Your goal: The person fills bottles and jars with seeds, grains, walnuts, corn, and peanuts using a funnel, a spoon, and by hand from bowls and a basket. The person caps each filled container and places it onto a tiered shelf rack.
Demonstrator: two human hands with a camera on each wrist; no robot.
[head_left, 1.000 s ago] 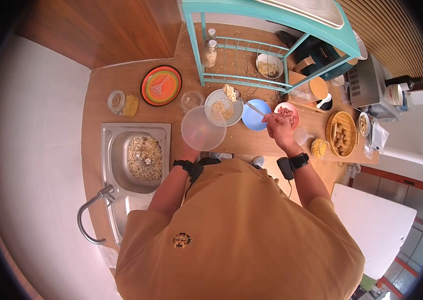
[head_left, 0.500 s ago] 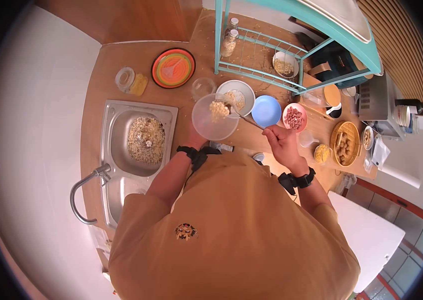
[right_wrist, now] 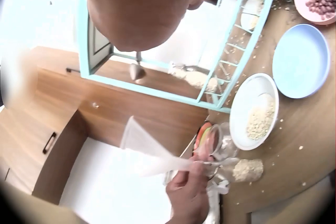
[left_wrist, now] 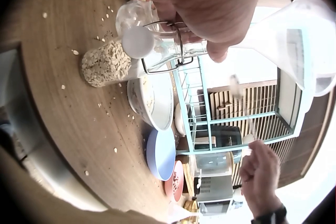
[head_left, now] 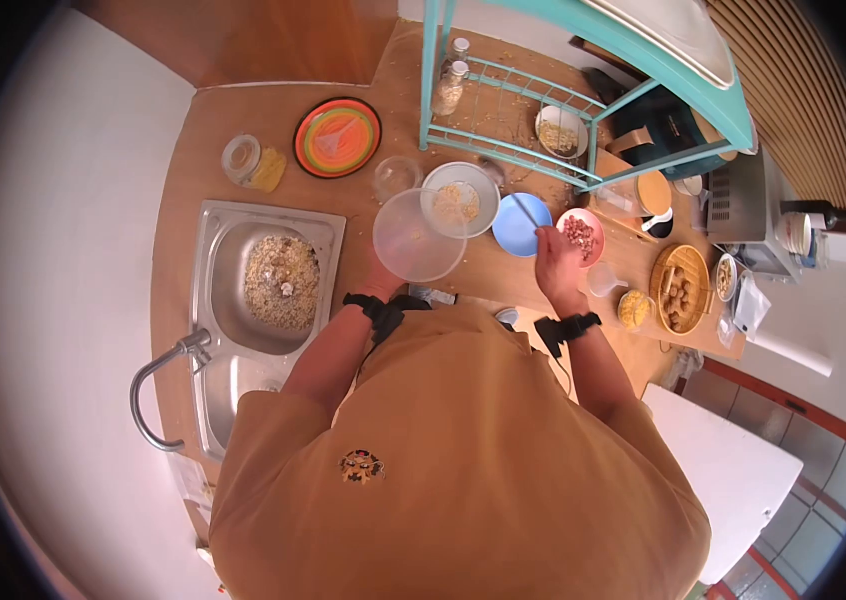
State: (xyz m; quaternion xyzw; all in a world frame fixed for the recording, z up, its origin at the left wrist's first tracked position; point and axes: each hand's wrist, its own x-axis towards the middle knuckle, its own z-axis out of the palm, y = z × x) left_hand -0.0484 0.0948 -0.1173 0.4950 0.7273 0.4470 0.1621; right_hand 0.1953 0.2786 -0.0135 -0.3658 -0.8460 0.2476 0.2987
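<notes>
My left hand (left_wrist: pixel 199 8) grips the neck of a swing-top glass bottle (left_wrist: pixel 107 61) partly filled with oats. A wide translucent funnel (head_left: pixel 420 236) sits over the bottle's mouth, hiding most of the bottle in the head view. Pinched by its handle in my right hand (head_left: pixel 558 262) is a metal spoon (left_wrist: pixel 236 87), held up over the counter beyond the funnel. A white bowl (right_wrist: pixel 239 111) with oats in it stands behind the funnel. Beside that is a blue bowl (head_left: pixel 522 226), under the spoon handle in the head view.
A pink bowl (head_left: pixel 593 230) of reddish nuts or beans, a bamboo basket (head_left: pixel 659 285) and a turquoise rack (head_left: pixel 503 150) stand to the right and back. On the left are a striped plate (head_left: pixel 368 140) and a steel sink (head_left: pixel 333 225) containing oat-like flakes. Loose flakes dot the counter.
The spoon carried a heap of oats from the white bowl to above the funnel and tipped it in. Now it has moved back right, away from the funnel. My left hand keeps its grip.
</notes>
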